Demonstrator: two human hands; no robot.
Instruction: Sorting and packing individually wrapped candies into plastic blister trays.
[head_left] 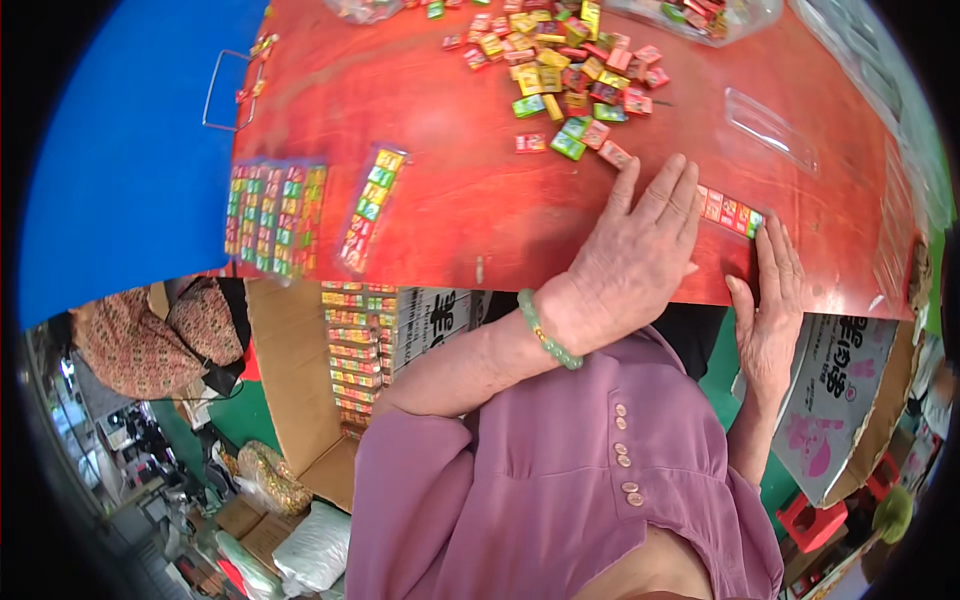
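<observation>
On the red table, a short row of small coloured packets (730, 210) lies slantwise between my hands. My left hand (640, 235), with a green bead bracelet at the wrist, covers the left end of the row; its fingers are stretched out. At the other end, my right hand (772, 285) touches the last green packet with its straight fingers, the thumb held apart. What lies under my left palm is hidden. Just beyond my left fingertips, a pink packet (614, 154) adjoins a loose heap of red, yellow and green packets (560, 70).
A clear empty plastic tray (770, 128) lies beyond my right hand. Filled strips (275, 218) stand grouped at the table's left, beside a single filled strip (372, 208). Below the edge, an open carton (300, 370) holds stacked strips. A clear tub (700, 15) sits at the far side.
</observation>
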